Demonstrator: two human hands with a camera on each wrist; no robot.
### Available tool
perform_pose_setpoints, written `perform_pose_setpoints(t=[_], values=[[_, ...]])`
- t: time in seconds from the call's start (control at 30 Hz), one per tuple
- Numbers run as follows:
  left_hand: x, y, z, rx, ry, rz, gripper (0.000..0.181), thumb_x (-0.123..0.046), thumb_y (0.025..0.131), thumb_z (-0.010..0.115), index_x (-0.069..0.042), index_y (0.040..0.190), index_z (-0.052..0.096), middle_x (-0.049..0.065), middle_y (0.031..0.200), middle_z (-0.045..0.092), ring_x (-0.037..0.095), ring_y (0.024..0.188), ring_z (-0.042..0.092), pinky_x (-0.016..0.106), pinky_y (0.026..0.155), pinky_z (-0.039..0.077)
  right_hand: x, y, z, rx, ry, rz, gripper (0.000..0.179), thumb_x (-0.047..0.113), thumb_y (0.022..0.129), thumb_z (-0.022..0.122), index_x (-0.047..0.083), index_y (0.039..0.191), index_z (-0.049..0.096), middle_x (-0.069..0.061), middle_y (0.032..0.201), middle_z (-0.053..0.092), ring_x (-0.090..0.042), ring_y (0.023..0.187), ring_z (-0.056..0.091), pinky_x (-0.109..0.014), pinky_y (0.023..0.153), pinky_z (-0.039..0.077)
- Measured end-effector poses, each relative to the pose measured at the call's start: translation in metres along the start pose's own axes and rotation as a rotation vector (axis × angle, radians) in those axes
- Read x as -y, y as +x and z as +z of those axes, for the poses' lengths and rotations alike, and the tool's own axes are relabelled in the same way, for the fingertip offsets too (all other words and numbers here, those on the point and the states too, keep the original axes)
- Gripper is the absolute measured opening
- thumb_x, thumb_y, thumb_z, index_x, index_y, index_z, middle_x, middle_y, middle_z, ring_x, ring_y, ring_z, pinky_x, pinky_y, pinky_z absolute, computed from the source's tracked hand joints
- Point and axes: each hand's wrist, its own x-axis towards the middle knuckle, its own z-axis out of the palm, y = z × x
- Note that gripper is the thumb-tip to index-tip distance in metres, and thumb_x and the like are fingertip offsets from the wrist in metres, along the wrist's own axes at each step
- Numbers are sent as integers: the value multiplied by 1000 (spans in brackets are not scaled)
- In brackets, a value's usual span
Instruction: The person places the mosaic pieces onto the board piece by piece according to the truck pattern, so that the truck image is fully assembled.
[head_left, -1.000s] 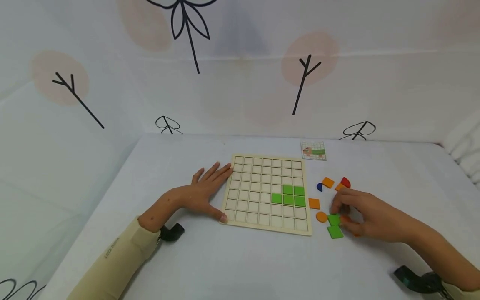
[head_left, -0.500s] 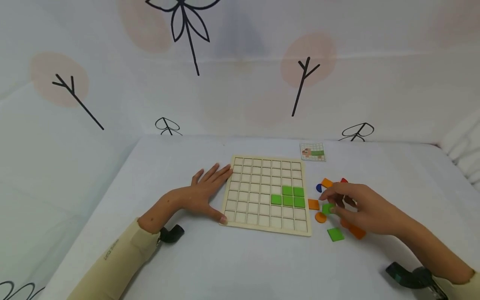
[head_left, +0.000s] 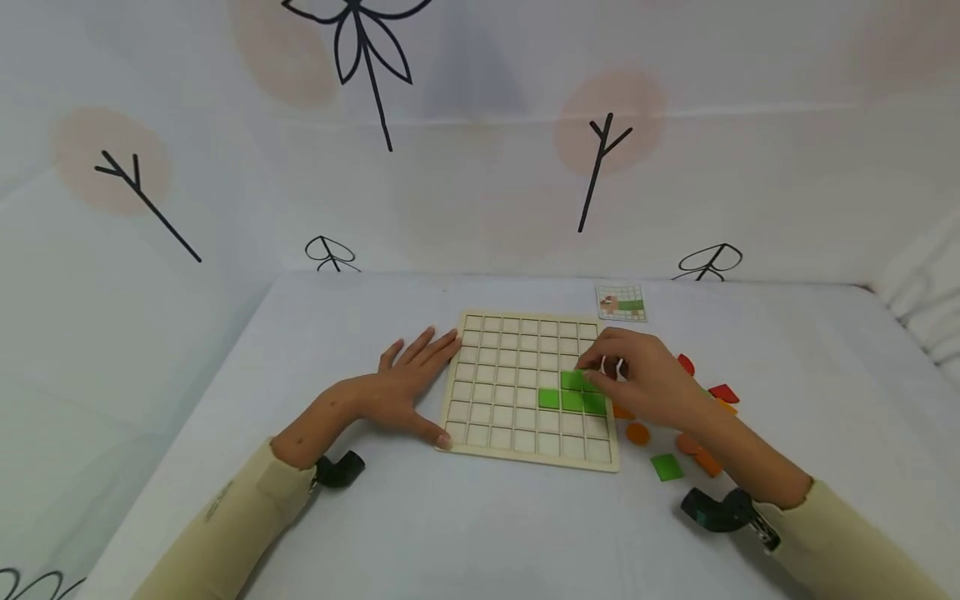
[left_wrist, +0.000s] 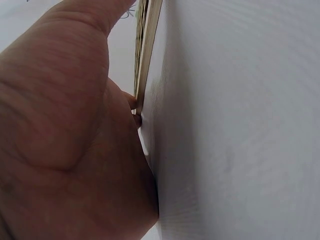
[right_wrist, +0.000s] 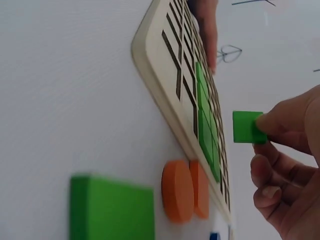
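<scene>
A pale wooden grid board (head_left: 480,414) lies flat on the table, with several green square tiles (head_left: 549,399) set in its right-hand cells. Spread fingers of my left hand (head_left: 386,396) rest against the board's left edge, the thumb near its lower left corner. Over the right side of the board, my right hand (head_left: 651,379) pinches another green square tile (right_wrist: 244,127) between thumb and finger. That tile is held up off the board in the right wrist view. From the head it blends with the green tiles beneath, and the hand hides part of the board's right edge.
Right of the board lie a loose green tile (head_left: 667,467), an orange disc (head_left: 637,433), an orange rectangular piece (head_left: 707,462) and a red piece (head_left: 724,393). A small picture card (head_left: 621,303) sits behind the board's right corner. A patterned cloth wall (head_left: 480,192) rises behind.
My right hand has picked up a green tile from the loose pieces and carried it left and away from me, over the board. My left hand has stayed at the board's edge.
</scene>
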Motion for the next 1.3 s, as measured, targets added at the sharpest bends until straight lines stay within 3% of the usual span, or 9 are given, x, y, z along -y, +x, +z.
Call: perform_pose_setpoints(t=[0.2,0.43,0.63,0.87,1.07,1.3], values=[[-1,-3,-2,0,-5,-7,137,-72,79,82,-17,172,-2,-2,179,-10,32,163,-18,69,123,-7,5,21,16,20,42,11,13,3,95,78,14,102,78,5,93,69,-13,79,60,-27,68,51],[1,-4,-3,-4,0,-8,137,-74,78,81,-18,172,-1,-3,179,-12,31,163,-19,67,124,-9,6,39,31,29,8,38,7,4,96,78,11,98,76,2,90,69,-15,73,57,-30,67,49],[2,-2,-5,2,18,-24,138,-76,78,80,-21,172,-5,-6,178,-16,27,162,-22,65,124,-10,8,41,30,45,1,47,3,8,97,78,5,98,77,2,92,69,-15,71,56,-31,66,48],[3,0,-7,-9,19,-15,138,-75,78,81,-19,172,-3,-5,179,-14,29,162,-22,66,124,-10,9,40,28,50,-45,31,6,6,96,77,11,97,81,1,97,67,-13,73,54,-30,67,48],[5,1,-3,-18,10,-2,137,-73,78,82,-18,172,-1,-3,179,-12,30,163,-19,67,124,-9,7,26,19,58,-49,42,5,7,97,76,11,99,79,4,93,67,-13,74,55,-29,66,48],[4,1,1,-3,-8,-4,138,-72,78,83,-19,172,-3,-4,179,-12,30,163,-20,67,124,-9,3,-21,-5,118,-43,50,10,10,96,79,20,98,75,14,89,65,-7,79,58,-26,68,52]])
